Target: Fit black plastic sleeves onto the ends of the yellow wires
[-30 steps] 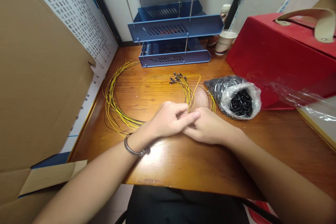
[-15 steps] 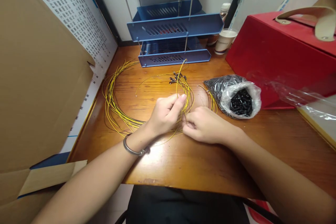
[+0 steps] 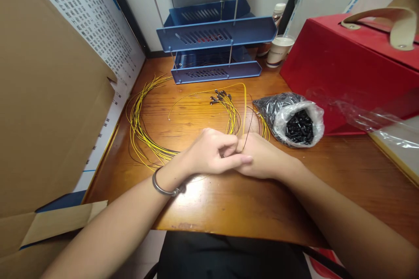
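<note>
My left hand (image 3: 218, 152) lies across the fingers of my right hand (image 3: 263, 157), its index finger curled and its thumb reaching over the right knuckles. A yellow wire (image 3: 245, 107) rises from the left fingertips, bends at the top and runs off left. Beside it a thin dark wire (image 3: 249, 126) sticks up from between the hands. My right hand is closed in a fist around the wires, its fingertips hidden behind the left hand. Just behind the hands lies a small coil of yellow wires (image 3: 234, 117) with black connector ends (image 3: 221, 96).
A larger loop of yellow and dark wires (image 3: 137, 126) lies on the left. To the right are a short wire bundle (image 3: 264, 124) and a plastic bag (image 3: 317, 123) of small black parts. Blue trays (image 3: 216, 73), a paper cup (image 3: 278, 52) and a red box (image 3: 347, 74) stand behind; cardboard (image 3: 49, 96) at left.
My left hand has come down and right, from above the small coil to across my right hand. The yellow wire's raised bend has swung right. My right hand stays almost in place.
</note>
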Tool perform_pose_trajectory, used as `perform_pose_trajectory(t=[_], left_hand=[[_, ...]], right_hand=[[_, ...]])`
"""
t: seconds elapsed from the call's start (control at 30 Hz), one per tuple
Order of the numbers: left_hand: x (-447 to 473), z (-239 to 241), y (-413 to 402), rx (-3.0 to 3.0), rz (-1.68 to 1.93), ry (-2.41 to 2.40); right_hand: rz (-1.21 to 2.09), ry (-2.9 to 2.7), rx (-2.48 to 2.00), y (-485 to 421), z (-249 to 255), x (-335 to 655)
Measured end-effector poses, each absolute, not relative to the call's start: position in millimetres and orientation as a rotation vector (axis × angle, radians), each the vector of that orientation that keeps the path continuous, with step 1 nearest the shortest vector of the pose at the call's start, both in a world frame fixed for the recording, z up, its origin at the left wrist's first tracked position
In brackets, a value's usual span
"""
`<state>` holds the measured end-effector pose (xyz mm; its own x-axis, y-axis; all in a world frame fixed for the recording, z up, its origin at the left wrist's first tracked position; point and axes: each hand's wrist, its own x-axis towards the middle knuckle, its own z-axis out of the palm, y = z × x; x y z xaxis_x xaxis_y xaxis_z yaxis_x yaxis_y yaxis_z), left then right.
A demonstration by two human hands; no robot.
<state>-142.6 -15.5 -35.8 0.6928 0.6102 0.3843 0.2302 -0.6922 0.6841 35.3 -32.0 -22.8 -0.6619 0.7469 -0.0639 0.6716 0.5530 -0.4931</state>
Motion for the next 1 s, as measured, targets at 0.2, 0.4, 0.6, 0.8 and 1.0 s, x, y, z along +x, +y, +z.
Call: perform_pose_trajectory(t=[0.2,0.4,0.6,0.8,1.0], left_hand=[[-143.5,-35.9,-16.3,2.365,0.821,0.665],[-145.7,-37.8,-13.7,2.338,1.104,0.77],[-139.9,-38.9,-13.7,1.897,1.527,0.914],[-133.8,-40.0,-3.4,1.442,1.78,0.995],[-138.1,-36.3,-2.9,1.612,1.242,1.12]], right_hand=[[0.677,-2.62,-1.278,-33.9,-21.0,33.5],[0.632,-2.612,-1.302,-35.2,-20.3,31.7],[0.644,-2.602,-1.303,-34.0,-21.7,31.7],[0.658,-2.608,-1.312,-33.7,-21.7,31.9],[0.657,-2.593,-1.308,-33.5,-23.2,33.2]])
